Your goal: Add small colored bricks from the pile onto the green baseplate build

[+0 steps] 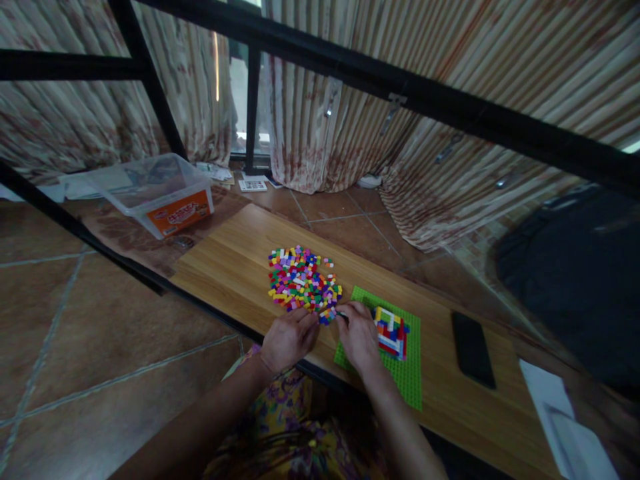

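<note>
A loose pile of small colourful toy bricks lies on the wooden table. At the pile's near edge is my left hand, its fingers curled together; what they hold, if anything, is hidden. My right hand is closed in a pinch on a small dark brick that shows at its fingertips, just right of the pile. Partly behind that hand is a green baseplate. A low multicoloured brick structure stands on it, with stacked red, white, blue and yellow walls.
A black phone lies on the right of the tabletop. Beyond the left end stands a clear plastic bin with an orange label. White papers are at the far right. A black metal frame crosses in front of striped curtains.
</note>
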`<action>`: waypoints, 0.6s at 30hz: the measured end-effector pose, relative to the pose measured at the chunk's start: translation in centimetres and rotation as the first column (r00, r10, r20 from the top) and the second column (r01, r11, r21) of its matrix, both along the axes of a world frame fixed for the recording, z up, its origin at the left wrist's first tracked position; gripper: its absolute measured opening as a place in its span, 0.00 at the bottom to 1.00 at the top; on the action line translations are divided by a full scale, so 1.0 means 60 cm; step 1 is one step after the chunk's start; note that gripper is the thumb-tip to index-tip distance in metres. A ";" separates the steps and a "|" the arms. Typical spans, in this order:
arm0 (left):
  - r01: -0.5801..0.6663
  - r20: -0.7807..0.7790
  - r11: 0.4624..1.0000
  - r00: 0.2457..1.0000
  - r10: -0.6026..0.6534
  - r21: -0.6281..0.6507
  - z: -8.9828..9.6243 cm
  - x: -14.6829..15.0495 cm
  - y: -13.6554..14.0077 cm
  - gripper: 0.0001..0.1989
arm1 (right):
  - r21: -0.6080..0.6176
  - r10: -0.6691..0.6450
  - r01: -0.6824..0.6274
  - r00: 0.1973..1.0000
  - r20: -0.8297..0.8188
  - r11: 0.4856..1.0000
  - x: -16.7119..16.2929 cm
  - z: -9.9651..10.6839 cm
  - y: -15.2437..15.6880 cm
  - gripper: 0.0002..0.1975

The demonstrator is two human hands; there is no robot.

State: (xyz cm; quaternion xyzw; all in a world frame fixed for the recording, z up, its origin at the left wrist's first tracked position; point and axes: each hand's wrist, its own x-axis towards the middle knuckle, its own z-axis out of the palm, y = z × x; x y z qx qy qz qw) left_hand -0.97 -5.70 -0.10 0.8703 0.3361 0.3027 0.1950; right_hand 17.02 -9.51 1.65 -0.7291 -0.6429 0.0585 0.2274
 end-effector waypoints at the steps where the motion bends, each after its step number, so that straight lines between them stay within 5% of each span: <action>1: 0.001 -0.001 1.000 1.000 -0.001 0.000 0.000 0.000 0.000 0.08 | 0.008 -0.001 0.001 1.000 -0.014 1.000 0.000 0.000 0.000 0.11; 8: -0.007 -0.007 1.000 1.000 0.007 -0.007 0.003 -0.001 0.000 0.08 | 0.094 -0.051 0.077 0.964 -0.260 0.993 0.001 0.010 -0.007 0.11; 18: -0.002 -0.012 1.000 1.000 0.002 -0.014 -0.001 -0.001 0.000 0.09 | 0.101 -0.123 0.225 0.796 -0.592 0.969 0.017 0.022 -0.048 0.11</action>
